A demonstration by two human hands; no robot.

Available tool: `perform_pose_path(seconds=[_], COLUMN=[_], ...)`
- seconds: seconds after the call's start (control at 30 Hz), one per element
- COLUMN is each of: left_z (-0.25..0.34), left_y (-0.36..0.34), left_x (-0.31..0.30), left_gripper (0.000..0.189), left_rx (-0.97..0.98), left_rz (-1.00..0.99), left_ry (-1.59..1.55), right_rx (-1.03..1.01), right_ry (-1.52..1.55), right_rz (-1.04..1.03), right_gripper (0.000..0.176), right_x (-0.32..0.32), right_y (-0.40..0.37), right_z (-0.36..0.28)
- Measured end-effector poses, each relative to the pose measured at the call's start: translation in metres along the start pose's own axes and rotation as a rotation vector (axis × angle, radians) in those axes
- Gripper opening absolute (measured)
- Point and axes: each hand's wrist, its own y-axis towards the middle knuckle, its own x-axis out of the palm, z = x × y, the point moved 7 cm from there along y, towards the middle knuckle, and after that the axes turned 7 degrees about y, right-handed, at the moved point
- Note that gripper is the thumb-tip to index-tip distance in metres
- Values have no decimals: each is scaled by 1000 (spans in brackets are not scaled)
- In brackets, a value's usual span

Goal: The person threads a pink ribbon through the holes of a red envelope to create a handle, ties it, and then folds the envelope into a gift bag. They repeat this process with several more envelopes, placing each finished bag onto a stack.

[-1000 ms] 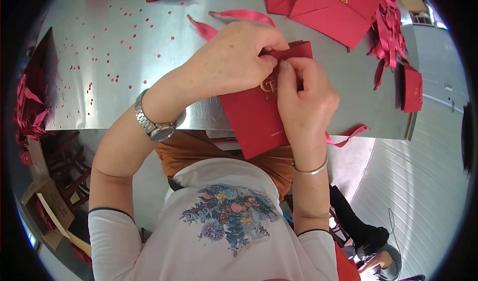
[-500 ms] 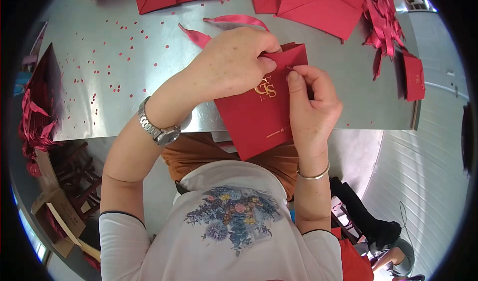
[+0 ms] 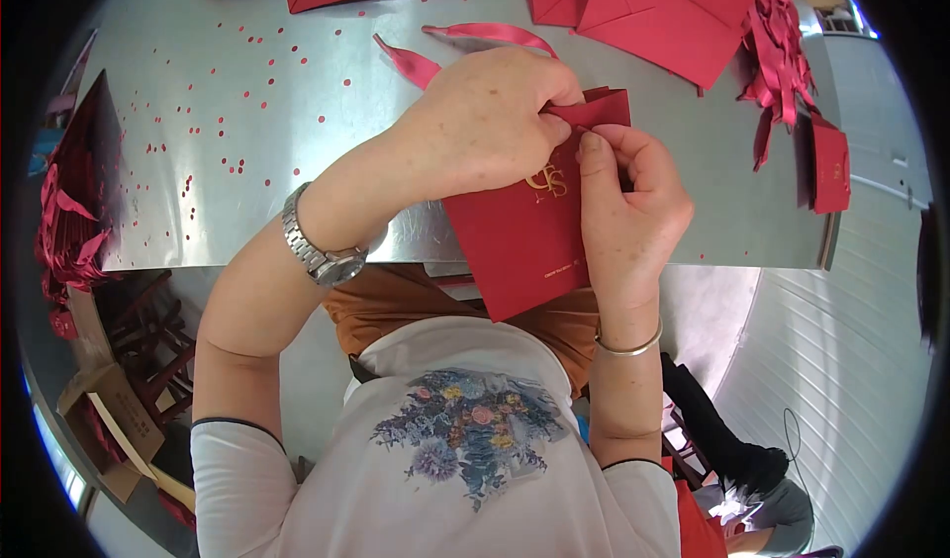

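Note:
A red paper bag (image 3: 520, 246) with gold lettering is held upright-slanted at the table's front edge. My left hand (image 3: 495, 128), with a watch on its wrist, grips the bag's upper edge, its fingertips partly hidden at the opening. A pink-red ribbon (image 3: 490, 34) extends from behind that hand in two tails. My right hand (image 3: 633, 197) has thumb and index finger pinched together at the bag's upper right side. What lies between those fingertips is too small to make out clearly.
On the metal table (image 3: 327, 162) lie scattered small red dots. More red bags (image 3: 663, 24) lie at the back. A ribbon bundle (image 3: 777, 53) and a small red bag (image 3: 829, 162) are at right. Stacked bags with ribbons (image 3: 74, 212) stand left. A person's arm (image 3: 749, 541) shows lower right.
The view has shifted slightly, so the table's contents appear further right. My right fingertips have moved slightly closer to my left fingertips at the bag's upper edge.

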Motion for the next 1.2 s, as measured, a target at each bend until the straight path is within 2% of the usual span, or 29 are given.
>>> perform_pose_path(seconds=[0.17, 0.27, 0.33, 0.57, 0.63, 0.87, 1.07, 1.2], left_z=[1, 0, 0, 4, 4, 1, 2, 5], left_y=[-1, -1, -2, -4, -5, -4, -6, -8], left_x=[0, 0, 1, -2, -3, -2, -2, -1], left_gripper=[13, 14, 15, 19, 20, 20, 19, 19], left_rx=[-21, -33, -42, -15, -32, -19, 31, 25], left_rz=[7, -8, -21, 40, 35, 29, 53, 58], left_ry=[-13, -21, -34, 65, 70, 40, 55, 89], right_rx=[44, 21, -176, -194, -113, 67, -28, -200], right_ry=[89, 17, -124, -317, -129, -14, -40, -254], right_rz=[28, 42, 28, -8, 28, -14, 23, 40], right_gripper=[8, 7, 6, 5, 5, 5, 5, 5], right_x=[0, 1, 3, 7, 3, 2, 6, 11], right_y=[0, 1, 0, 3, 4, 3, 3, 1], right_z=[11, 7, -7, -19, -11, 1, -1, -15])
